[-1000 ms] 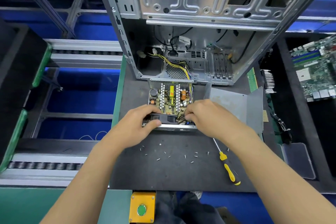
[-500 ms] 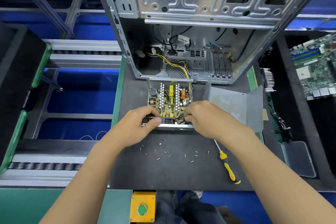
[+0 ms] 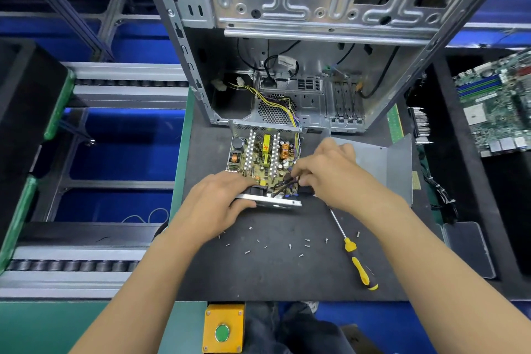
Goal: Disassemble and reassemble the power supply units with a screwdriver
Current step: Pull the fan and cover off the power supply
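Head camera, looking down at a dark work mat (image 3: 287,279). An opened power supply (image 3: 264,164) sits at the middle of the mat, its lid off and its circuit board showing, directly in front of an empty metal computer case (image 3: 301,37).

The left hand (image 3: 218,204) grips the near left corner of the power supply, thumb curled along the front metal edge and fingers curled over the top. The right hand (image 3: 327,172) reaches into the near right side of the unit, its fingertips pinching a bundle of dark wires (image 3: 283,185) just above the board. Yellow and purple wires (image 3: 283,108) run from the far side of the board into the case.

Behind the right hand lies a folded grey metal cover (image 3: 393,164). Just below the right wrist lies a screwdriver (image 3: 355,256) with a yellow and black handle, untouched. Loose screws (image 3: 290,246) are scattered on the mat between the 2 forearms. Far right of the right hand sits a green motherboard (image 3: 497,103).
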Available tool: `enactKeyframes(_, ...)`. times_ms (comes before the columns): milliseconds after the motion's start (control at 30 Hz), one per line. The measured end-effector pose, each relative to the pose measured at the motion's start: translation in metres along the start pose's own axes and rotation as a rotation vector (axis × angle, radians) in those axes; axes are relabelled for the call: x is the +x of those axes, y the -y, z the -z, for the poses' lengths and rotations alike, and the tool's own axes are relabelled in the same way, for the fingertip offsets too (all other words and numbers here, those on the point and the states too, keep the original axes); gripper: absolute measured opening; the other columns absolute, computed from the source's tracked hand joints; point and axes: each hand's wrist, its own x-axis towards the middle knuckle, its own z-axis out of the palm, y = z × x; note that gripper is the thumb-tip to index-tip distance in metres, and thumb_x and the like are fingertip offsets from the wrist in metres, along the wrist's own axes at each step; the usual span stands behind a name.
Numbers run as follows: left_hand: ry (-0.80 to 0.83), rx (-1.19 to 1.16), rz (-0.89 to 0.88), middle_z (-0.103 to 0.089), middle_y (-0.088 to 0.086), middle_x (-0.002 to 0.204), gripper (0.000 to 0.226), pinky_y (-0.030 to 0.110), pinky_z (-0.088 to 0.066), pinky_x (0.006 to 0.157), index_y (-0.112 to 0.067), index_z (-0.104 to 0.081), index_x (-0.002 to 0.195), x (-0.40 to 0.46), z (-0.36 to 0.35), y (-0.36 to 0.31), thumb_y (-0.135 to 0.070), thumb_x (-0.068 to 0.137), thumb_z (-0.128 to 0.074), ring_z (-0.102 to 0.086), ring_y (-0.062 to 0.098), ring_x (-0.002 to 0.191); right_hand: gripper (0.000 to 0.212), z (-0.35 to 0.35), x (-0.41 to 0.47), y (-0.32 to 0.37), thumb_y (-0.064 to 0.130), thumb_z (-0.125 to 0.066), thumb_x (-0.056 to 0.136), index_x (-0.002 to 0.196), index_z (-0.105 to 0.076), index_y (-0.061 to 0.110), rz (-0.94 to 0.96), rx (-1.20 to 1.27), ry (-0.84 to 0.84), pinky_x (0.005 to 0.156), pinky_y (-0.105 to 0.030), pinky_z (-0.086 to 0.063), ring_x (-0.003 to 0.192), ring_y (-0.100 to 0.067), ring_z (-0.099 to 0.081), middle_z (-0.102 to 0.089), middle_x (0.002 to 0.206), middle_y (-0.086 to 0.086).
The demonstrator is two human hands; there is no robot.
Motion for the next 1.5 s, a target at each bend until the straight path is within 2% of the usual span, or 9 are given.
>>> enactKeyframes(167, 0.026, 0.024, -0.032, -0.071, 0.005, 0.100, 0.033, 0.045, -0.055, 0.078, -0.008, -0.070, 0.115, 0.001, 0.011, 0.014, -0.020, 0.085, -0.078, -0.065, 0.033, 0.092, 0.029, -0.007, 0.014, 0.000, 0.009, -0.059, 0.093, 0.113, -0.065, 0.030, 0.115, -0.186, 0.025, 0.082, -0.032, -0.030, 0.100, -0.015, -0.058, -0.072, 0.091, 0.015)
enactKeyframes(400, 0.055, 0.009, 0.028, -0.071, 0.005, 0.108, 0.035, 0.051, -0.051, 0.088, -0.010, -0.071, 0.116, 0.004, 0.023, 0.024, -0.016, 0.083, -0.080, -0.061, 0.034, 0.104, 0.030, -0.018, 0.021, 0.009, 0.008, -0.054, 0.088, 0.113, -0.060, 0.022, 0.175, -0.424, 0.081, 0.072, -0.035, -0.027, 0.096, -0.027, -0.062, -0.070, 0.098, 0.000)
enactKeyframes(533, 0.073, 0.002, 0.072, -0.070, 0.003, 0.113, 0.047, 0.051, -0.049, 0.092, -0.013, -0.071, 0.120, 0.004, 0.022, 0.021, -0.034, 0.080, -0.082, -0.059, 0.030, 0.110, 0.030, -0.022, 0.022, 0.014, 0.006, -0.053, 0.090, 0.119, -0.049, 0.013, 0.117, -0.432, 0.121, 0.074, -0.038, -0.032, 0.090, -0.031, -0.064, -0.067, 0.100, -0.007)
enactKeyframes(733, 0.061, 0.034, 0.130, -0.072, -0.003, 0.107, 0.071, 0.048, -0.045, 0.094, -0.020, -0.074, 0.115, 0.008, 0.018, 0.018, -0.074, 0.070, -0.067, -0.061, 0.026, 0.107, 0.022, -0.019, 0.030, 0.017, 0.005, -0.054, 0.093, 0.110, -0.060, 0.018, 0.067, -0.318, 0.143, 0.073, -0.034, -0.042, 0.093, -0.034, -0.063, -0.067, 0.103, -0.009)
enactKeyframes(867, 0.069, 0.015, 0.137, -0.072, 0.000, 0.108, 0.073, 0.047, -0.044, 0.095, -0.018, -0.073, 0.116, 0.011, 0.014, 0.016, -0.072, 0.067, -0.062, -0.061, 0.028, 0.106, 0.025, -0.016, 0.029, 0.016, 0.005, -0.054, 0.092, 0.113, -0.062, 0.018, 0.014, -0.169, 0.212, 0.076, -0.039, -0.055, 0.094, -0.035, -0.062, -0.064, 0.107, -0.011)
enactKeyframes(1033, 0.096, -0.010, 0.148, -0.071, -0.003, 0.104, 0.072, 0.046, -0.046, 0.092, -0.019, -0.074, 0.111, 0.012, 0.015, 0.016, -0.074, 0.067, -0.057, -0.060, 0.024, 0.104, 0.023, -0.014, 0.030, 0.019, 0.012, -0.052, 0.094, 0.115, -0.060, 0.016, -0.033, -0.051, 0.262, 0.080, -0.041, -0.054, 0.096, -0.035, -0.061, -0.063, 0.110, -0.012)
enactKeyframes(1200, 0.040, -0.007, 0.140, -0.070, -0.004, 0.095, 0.063, 0.044, -0.046, 0.083, -0.017, -0.075, 0.104, 0.009, 0.012, 0.015, -0.067, 0.069, -0.063, -0.060, 0.025, 0.095, 0.031, -0.014, 0.030, 0.024, 0.022, -0.066, 0.091, 0.118, -0.053, 0.015, -0.122, 0.105, 0.330, 0.084, -0.046, -0.053, 0.097, -0.033, -0.060, -0.060, 0.112, -0.009)
enactKeyframes(1400, -0.026, 0.014, 0.131, -0.069, -0.005, 0.089, 0.057, 0.036, -0.035, 0.076, -0.017, -0.076, 0.099, 0.006, 0.003, 0.012, -0.067, 0.072, -0.069, -0.057, 0.025, 0.087, 0.041, -0.017, 0.032, 0.033, 0.021, -0.070, 0.090, 0.120, -0.043, 0.014, -0.225, 0.241, 0.345, 0.076, -0.039, -0.051, 0.090, -0.025, -0.057, -0.053, 0.101, -0.002)
enactKeyframes(1500, -0.039, 0.023, 0.134, -0.069, -0.006, 0.088, 0.062, 0.037, -0.037, 0.075, -0.018, -0.076, 0.098, 0.004, 0.001, 0.010, -0.072, 0.071, -0.060, -0.057, 0.024, 0.085, 0.047, -0.017, 0.034, 0.036, 0.023, -0.075, 0.086, 0.122, -0.047, 0.012, -0.292, 0.308, 0.362, 0.074, -0.031, -0.046, 0.088, -0.022, -0.055, -0.047, 0.104, 0.000)
